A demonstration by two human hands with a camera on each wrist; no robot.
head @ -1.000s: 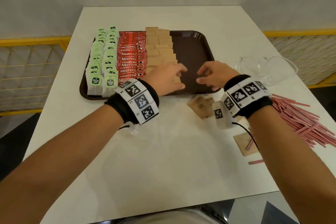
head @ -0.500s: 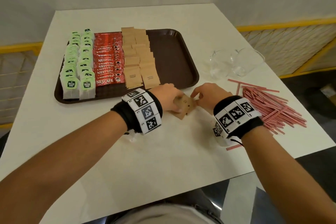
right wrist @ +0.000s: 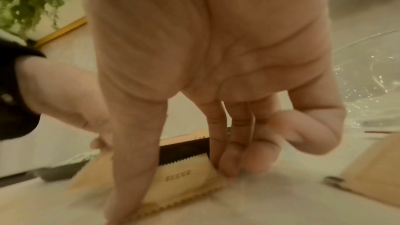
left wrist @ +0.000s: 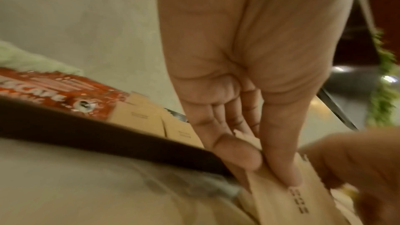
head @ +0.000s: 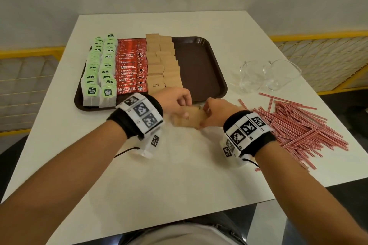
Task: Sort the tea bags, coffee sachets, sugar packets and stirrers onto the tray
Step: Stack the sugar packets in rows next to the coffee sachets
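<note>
While both the left hand [head: 177, 101] and right hand [head: 216, 112] pinched the brown sugar packets [head: 189, 118] beside the tray [head: 201, 69], squaring their edges first seemed wise.

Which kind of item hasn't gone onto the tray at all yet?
The red-striped stirrers: they lie in a loose pile on the table right of the tray, while tea bags, coffee sachets and sugar packets already sit there in rows.
</note>
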